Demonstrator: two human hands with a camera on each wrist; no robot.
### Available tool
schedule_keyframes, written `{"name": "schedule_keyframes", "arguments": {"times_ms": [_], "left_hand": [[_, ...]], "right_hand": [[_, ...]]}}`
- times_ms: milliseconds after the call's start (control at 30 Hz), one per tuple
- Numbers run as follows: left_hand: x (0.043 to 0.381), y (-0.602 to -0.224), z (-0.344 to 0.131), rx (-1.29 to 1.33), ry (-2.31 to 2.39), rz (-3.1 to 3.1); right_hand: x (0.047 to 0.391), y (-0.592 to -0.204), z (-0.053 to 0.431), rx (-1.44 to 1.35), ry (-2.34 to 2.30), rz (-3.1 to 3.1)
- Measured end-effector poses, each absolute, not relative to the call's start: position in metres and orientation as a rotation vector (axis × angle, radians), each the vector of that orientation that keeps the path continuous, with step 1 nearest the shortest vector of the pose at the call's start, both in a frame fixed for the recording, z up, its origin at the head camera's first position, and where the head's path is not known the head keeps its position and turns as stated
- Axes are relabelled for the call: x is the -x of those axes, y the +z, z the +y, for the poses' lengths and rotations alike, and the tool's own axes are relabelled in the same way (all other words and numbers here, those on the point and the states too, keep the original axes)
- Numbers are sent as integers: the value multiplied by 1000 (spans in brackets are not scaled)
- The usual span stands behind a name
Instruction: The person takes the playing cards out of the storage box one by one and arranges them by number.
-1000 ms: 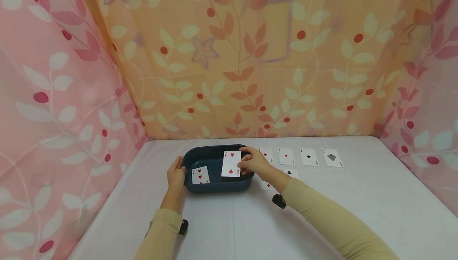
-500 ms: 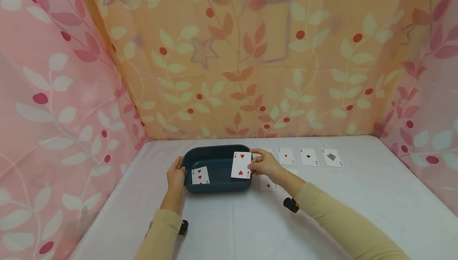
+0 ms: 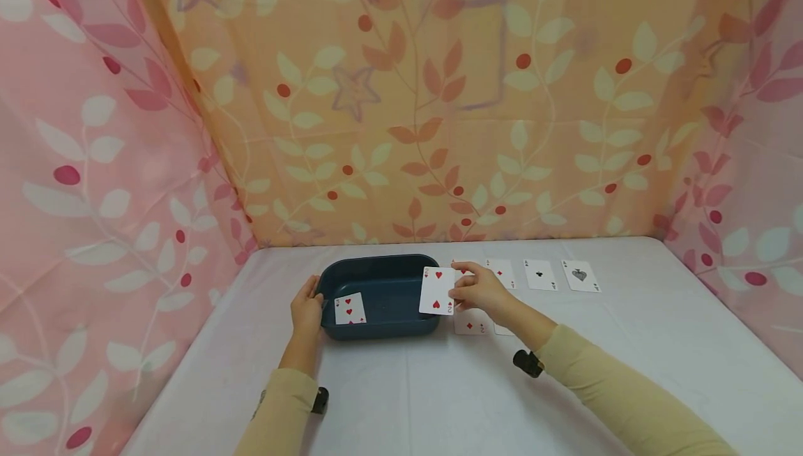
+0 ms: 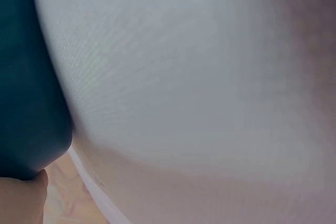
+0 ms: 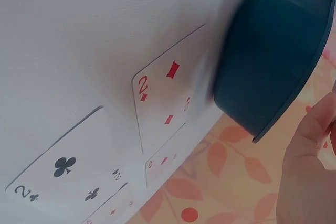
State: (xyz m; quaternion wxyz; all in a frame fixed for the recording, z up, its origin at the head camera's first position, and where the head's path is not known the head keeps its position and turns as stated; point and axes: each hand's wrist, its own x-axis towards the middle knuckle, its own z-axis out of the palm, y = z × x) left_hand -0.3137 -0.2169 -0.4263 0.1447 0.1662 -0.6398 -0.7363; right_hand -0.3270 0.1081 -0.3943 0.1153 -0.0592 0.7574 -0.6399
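Note:
A two of hearts (image 3: 433, 292) is pinched along its right edge by my right hand (image 3: 483, 293), face up over the right end of a dark blue plastic tray (image 3: 384, 331). My left hand (image 3: 306, 309) grips the tray's left end, thumb at the rim. Inside the tray, at the front left, lies another heart card (image 3: 348, 307), its lower edge hidden by the front wall. The left wrist view has the tray's side (image 4: 29, 77) with a bit of the hand (image 4: 21, 200) against it. In the right wrist view the fingers (image 5: 310, 135) show beyond the tray.
Right of the tray, a back row on the white table (image 3: 401, 400) holds the aces of hearts (image 3: 463, 271), diamonds (image 3: 500, 272), clubs (image 3: 540, 275) and spades (image 3: 580, 275). In front lie the two of diamonds (image 5: 170, 93) and two of clubs (image 5: 65, 166). Patterned cloth (image 3: 439, 128) hangs behind.
My right hand has carried the two of hearts rightward, from above the tray's inside to across its right rim. The left hand and tray have stayed in place.

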Motion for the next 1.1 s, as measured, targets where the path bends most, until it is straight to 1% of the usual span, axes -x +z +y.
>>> {"name": "schedule_keyframes", "arguments": {"times_ms": [233,1100], "left_hand": [[312,-425,-216,-485,-2113,-1859],[313,-425,-216,-485,-2097,-1879]], "right_hand": [[326,-395,120,137,-1856,2253],[313,-398,172,212,-1885,2224]]}}
